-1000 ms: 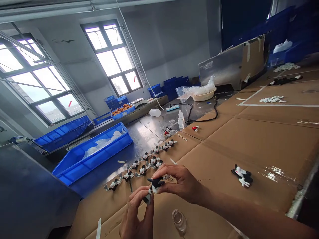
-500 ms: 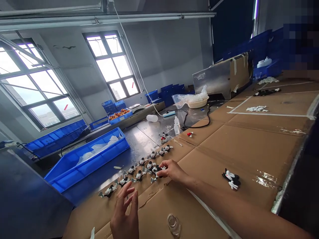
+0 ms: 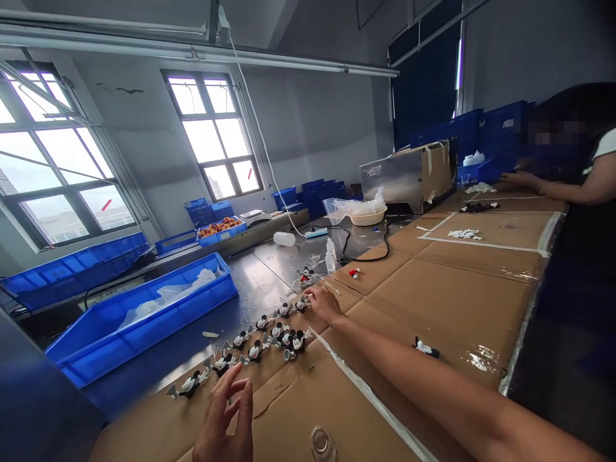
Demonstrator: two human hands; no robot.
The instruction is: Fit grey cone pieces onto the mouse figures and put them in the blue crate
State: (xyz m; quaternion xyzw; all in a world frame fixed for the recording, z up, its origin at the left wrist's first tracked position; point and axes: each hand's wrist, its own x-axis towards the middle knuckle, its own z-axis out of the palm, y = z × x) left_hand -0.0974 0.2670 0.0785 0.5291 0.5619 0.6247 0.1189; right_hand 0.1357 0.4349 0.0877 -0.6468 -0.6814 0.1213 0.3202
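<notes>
Small black-and-white cartoon mouse figures [image 3: 255,350] lie in rows along the cardboard's far edge, several with grey pieces at their ends. At the far end of the rows, my right hand [image 3: 325,305] pinches the edge of a mouse figure [image 3: 301,305], its fingertips partly covering that edge. Nearer to me, my left hand [image 3: 225,414] is raised beside the near end of the rows, thumb and fingers apart, holding nothing. A mouse figure [image 3: 294,343] with a white face lies at the front of the group, touched by neither hand.
A finished-looking red mouse figure [image 3: 306,274], a small white bottle [image 3: 330,256] and a red part [image 3: 354,273] stand beyond. Another black-and-white piece [image 3: 426,348] lies right, a clear disc [image 3: 322,443] in front. A blue crate [image 3: 144,321] sits left. A co-worker's hand [image 3: 522,181] is far right.
My right hand has left the figure at the front of the group and moved away to the far end. My left hand keeps its pose. The view has shifted right.
</notes>
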